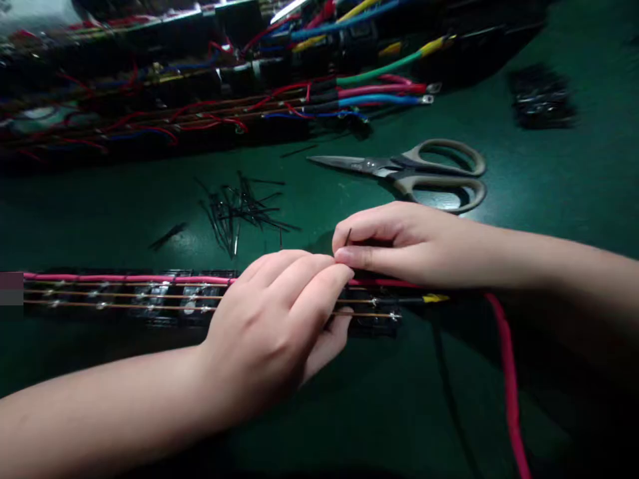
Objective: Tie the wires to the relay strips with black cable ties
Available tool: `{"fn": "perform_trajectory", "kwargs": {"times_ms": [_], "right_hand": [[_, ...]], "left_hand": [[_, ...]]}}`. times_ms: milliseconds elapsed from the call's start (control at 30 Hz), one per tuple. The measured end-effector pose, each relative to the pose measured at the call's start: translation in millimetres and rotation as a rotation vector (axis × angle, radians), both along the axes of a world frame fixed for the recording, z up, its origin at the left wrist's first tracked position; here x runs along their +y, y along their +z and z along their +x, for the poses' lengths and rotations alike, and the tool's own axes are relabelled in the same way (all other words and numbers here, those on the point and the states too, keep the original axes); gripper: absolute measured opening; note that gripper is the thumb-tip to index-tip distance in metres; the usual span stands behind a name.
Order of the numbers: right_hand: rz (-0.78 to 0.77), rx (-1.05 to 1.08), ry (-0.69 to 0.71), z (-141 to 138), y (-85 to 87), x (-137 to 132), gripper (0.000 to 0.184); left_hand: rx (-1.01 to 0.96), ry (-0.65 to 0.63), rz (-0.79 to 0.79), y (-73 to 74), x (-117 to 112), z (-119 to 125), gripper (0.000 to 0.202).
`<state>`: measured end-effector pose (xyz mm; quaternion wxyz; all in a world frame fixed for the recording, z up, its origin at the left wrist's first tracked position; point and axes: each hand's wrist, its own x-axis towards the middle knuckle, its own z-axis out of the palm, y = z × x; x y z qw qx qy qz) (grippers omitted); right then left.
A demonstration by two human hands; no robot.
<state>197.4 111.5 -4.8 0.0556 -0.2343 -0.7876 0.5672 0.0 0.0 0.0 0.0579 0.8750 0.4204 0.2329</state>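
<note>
A long black component strip [150,299] with a pink wire [124,278] and thin copper wires along it lies across the green mat. My left hand [279,319] rests on the strip, fingers curled over the wires. My right hand [394,243] is closed in a pinch just behind it, holding a thin black cable tie [348,235] whose tip sticks up between the fingers. The fingertips of the two hands touch above the pink wire. The strip beneath my left hand is hidden.
Grey-handled scissors [419,173] lie behind my right hand. A pile of black cable tie offcuts [239,209] sits mid-mat. Finished wired assemblies [200,86] with red, blue and green cables fill the back. A dark bag [542,100] lies at the far right. The pink cable [509,379] trails to the lower right.
</note>
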Motion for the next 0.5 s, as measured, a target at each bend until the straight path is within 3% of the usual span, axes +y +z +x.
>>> {"fn": "perform_trajectory", "kwargs": {"times_ms": [500], "right_hand": [[-0.049, -0.066, 0.022, 3.6, 2.6, -0.6, 0.029]], "left_hand": [[0.009, -0.002, -0.012, 1.3, -0.6, 0.8, 0.023]]}}
